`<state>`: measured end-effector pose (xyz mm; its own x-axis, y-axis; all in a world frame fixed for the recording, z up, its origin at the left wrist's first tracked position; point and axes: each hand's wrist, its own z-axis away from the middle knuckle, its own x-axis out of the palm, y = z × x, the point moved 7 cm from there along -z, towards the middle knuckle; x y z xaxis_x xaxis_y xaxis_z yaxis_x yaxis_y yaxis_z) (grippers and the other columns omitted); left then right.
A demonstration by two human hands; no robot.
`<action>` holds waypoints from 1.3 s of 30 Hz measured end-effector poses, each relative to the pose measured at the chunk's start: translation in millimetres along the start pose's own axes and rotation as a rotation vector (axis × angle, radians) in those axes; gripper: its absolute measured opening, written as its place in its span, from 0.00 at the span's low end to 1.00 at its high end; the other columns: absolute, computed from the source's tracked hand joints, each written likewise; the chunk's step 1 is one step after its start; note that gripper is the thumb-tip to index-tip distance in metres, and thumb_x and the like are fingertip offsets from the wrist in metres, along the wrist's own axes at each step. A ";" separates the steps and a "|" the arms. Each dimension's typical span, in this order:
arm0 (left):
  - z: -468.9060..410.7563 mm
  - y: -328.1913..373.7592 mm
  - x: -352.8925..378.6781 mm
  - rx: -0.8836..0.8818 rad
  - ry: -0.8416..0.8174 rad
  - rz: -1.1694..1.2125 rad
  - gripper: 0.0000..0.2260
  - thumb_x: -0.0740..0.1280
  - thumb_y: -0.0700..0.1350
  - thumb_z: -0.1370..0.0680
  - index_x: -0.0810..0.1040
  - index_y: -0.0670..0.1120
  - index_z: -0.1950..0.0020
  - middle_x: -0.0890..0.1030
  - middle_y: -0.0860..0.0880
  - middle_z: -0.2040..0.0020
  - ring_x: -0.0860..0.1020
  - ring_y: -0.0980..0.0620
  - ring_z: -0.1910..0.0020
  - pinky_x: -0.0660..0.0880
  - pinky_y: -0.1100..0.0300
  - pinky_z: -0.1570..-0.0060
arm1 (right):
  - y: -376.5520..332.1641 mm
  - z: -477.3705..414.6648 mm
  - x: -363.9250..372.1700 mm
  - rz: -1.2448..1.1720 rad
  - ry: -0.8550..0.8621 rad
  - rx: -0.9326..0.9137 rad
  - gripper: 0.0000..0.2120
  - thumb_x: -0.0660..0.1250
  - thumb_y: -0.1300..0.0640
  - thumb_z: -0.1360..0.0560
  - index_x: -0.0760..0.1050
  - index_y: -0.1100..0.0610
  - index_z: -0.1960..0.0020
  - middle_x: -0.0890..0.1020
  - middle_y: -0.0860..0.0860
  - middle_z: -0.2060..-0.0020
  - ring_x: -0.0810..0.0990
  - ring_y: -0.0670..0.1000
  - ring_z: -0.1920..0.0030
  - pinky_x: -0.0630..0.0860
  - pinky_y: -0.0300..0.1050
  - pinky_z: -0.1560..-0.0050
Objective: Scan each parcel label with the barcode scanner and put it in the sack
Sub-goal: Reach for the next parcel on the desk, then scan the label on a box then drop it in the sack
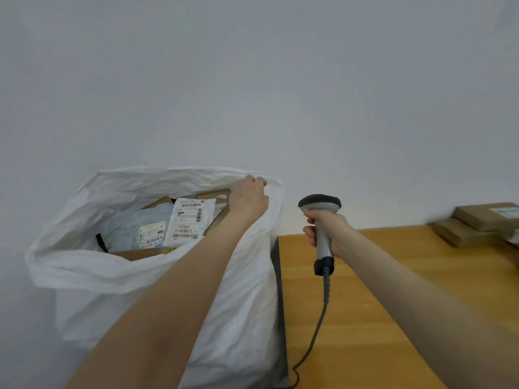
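Barcode scanner [320, 204] upright over the worktop's [379, 318] left edge. My right hand [330, 228] has its fingers wrapped round the grey handle, and the cable [318, 329] hangs below. The white sack [238, 304] stands open just left of the worktop; my left hand [248, 199] grips its far rim. Inside: a white parcel [188, 217] with a label reading "71-6-6611", a pale blue parcel [126, 228] and brown cartons [140, 252]. Two cardboard boxes [477, 217] lie on the worktop, far right, blurred.

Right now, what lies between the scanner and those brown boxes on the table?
Just bare tabletop between the scanner and the boxes, in the head view.
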<state>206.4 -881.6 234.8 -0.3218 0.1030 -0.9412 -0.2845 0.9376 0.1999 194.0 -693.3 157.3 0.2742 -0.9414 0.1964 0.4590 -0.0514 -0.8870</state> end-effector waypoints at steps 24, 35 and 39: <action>35.3 470.7 218.5 0.354 -0.433 -0.084 0.20 0.62 0.46 0.21 0.66 0.45 0.29 0.68 0.44 0.33 0.67 0.44 0.34 0.71 0.50 0.43 | 15.5 42.8 -485.6 -0.182 0.402 0.147 0.10 0.70 0.56 0.24 0.72 0.62 0.53 0.79 0.57 0.67 0.73 0.47 0.79 0.71 0.39 0.76; 39.7 621.1 310.8 0.409 -0.576 -0.010 0.21 0.64 0.51 0.21 0.68 0.46 0.30 0.70 0.44 0.35 0.70 0.44 0.35 0.73 0.50 0.41 | -0.5 37.5 -656.5 -0.277 0.647 0.121 0.09 0.71 0.58 0.25 0.76 0.63 0.50 0.79 0.57 0.70 0.73 0.47 0.79 0.71 0.39 0.77; 20.6 659.5 356.1 0.403 -0.649 0.046 0.22 0.63 0.53 0.21 0.67 0.45 0.30 0.71 0.44 0.35 0.72 0.45 0.36 0.73 0.50 0.41 | -4.0 19.5 -711.1 -0.370 0.737 0.122 0.08 0.70 0.58 0.24 0.75 0.62 0.52 0.78 0.57 0.72 0.73 0.49 0.78 0.71 0.40 0.77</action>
<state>-77.2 -219.8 25.8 0.3048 0.2030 -0.9305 0.1076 0.9634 0.2454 13.7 -17.2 29.4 -0.5168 -0.8496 0.1048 0.5104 -0.4041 -0.7591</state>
